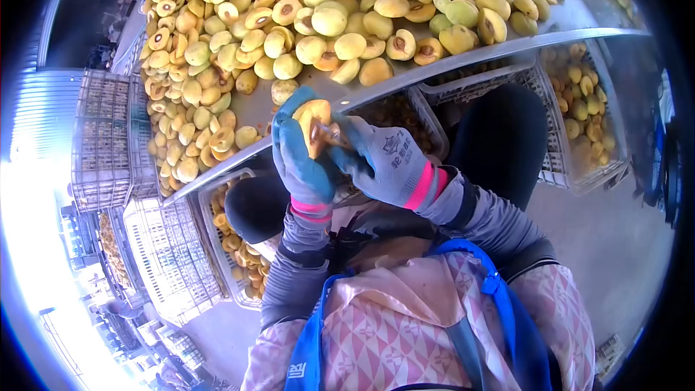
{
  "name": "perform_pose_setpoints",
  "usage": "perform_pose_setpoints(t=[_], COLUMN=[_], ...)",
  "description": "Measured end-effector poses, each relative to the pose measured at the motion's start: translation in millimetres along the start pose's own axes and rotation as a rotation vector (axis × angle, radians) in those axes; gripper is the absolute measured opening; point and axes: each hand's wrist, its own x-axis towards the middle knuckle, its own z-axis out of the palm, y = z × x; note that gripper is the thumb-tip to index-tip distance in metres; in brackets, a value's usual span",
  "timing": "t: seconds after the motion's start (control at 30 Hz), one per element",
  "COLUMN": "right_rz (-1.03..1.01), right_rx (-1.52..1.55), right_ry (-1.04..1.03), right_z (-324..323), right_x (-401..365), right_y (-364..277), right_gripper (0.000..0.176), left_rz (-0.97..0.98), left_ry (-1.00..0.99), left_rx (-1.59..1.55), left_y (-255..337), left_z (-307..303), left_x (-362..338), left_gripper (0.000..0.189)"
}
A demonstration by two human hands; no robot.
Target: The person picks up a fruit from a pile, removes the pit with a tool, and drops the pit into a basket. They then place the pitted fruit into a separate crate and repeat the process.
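Observation:
My left hand (298, 156), in a grey and blue glove with a pink cuff band, is closed around a yellow apricot half (314, 122), its cut side turned to the right. My right hand (380, 158), gloved the same way, grips a small metal-looking tool (331, 135) whose tip meets the brown middle of the fruit. The tool's exact kind is hard to make out, since the fingers cover most of it. Both hands are above my lap, just short of the metal table's rim (250, 150). Beyond them lies a heap of apricots (318, 22), many halved, some showing brown pits.
Below the table edge stand a crate (527, 112), with apricot pieces (579, 98) at the right, and another crate (235, 275) of pieces at the left. Stacked pale plastic crates (105, 137) rise on the left. My knees (499, 137) are under the rim.

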Motion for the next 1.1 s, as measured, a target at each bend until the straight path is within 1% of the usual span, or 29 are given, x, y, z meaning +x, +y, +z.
perform_pose_setpoints(t=[0.07,0.1,0.17,0.2,0.27,0.3,0.37,0.4,0.47,0.5,0.57,0.6,0.67,0.7,0.77,0.8,0.87,0.9,0.93,0.97,1.0,1.03,1.07,1.1], right_rz=[-0.011,-0.015,-0.032,-0.029,-0.036,-0.036,0.026,0.028,0.062,0.064,0.030,0.032,0.241,0.240,0.909,0.909,0.060,0.056,0.072,0.091,0.093,0.380,0.667,0.665], right_rx=[-0.049,-0.047,-0.041,-0.041,-0.012,-0.012,-0.036,-0.035,0.039,0.040,0.210,0.210,0.708,0.708,1.599,1.596,0.272,0.271,0.250,0.230,0.233,0.695,1.153,1.147], right_ry=[-0.039,-0.039,-0.053,-0.053,-0.024,-0.025,-0.034,-0.033,-0.121,-0.125,-0.139,-0.141,-0.312,-0.312,-0.841,-0.839,-0.172,-0.174,-0.140,-0.109,-0.110,-0.291,-0.471,-0.472], right_z=[0,1,4,4,5,5,5,5,4,3,2,1,-2,-1,1,3,10,13,17,19,18,14,9,0], right_x=[-1,-1,-1,-1,-1,-2,-4,-3,-1,-2,-1,0,5,9,15,9,-7,-9,-12,-14,-13,-11,-9,-7], right_y=[-1,1,0,1,3,3,2,1,-1,0,4,5,6,18,46,39,18,16,14,13,14,18,20,19], right_gripper=[0.032,0.032,0.030,0.030,0.030,0.030,0.030,0.030,0.030,0.030,0.021,0.021,0.016,0.016,0.018,0.018,0.017,0.017,0.022,0.029,0.029,0.032,0.035,0.035], left_rz=[0.148,0.150,0.114,0.112,0.230,0.229,0.025,0.024,-0.148,-0.152,-0.227,-0.229,-0.120,-0.119,-0.164,-0.195,-0.196,-0.199,-0.198,-0.132,-0.066,-0.065,-0.116,-0.166], left_ry=[-0.092,-0.090,-0.148,-0.150,-0.226,-0.226,-0.140,-0.142,-0.003,-0.001,-0.013,-0.012,-0.051,-0.051,-0.109,-0.116,-0.118,-0.119,-0.116,-0.119,-0.125,-0.125,-0.136,-0.146], left_rx=[0.334,0.336,0.271,0.271,0.542,0.542,0.218,0.218,-0.117,-0.118,-0.091,-0.092,-0.054,-0.054,-0.047,-0.091,-0.065,-0.033,-0.031,0.002,0.034,0.036,-0.079,-0.199], left_y=[-2,0,10,8,0,-3,-8,-8,-8,-6,2,1,-3,-2,0,-5,-7,-7,-6,-6,-5,-6,-7,-9], left_z=[-6,-6,-6,-8,-16,-14,-10,-9,-7,-7,-9,-10,-10,-11,-10,-11,-12,-13,-14,-14,-15,-15,-13,-12], left_x=[1,3,5,6,8,9,10,7,0,-1,0,0,1,2,1,1,0,0,0,-1,-1,-1,-1,-2], left_gripper=[0.042,0.042,0.028,0.028,0.024,0.024,0.042,0.042,0.043,0.043,0.039,0.039,0.035,0.035,0.032,0.030,0.030,0.031,0.031,0.034,0.037,0.037,0.042,0.047])
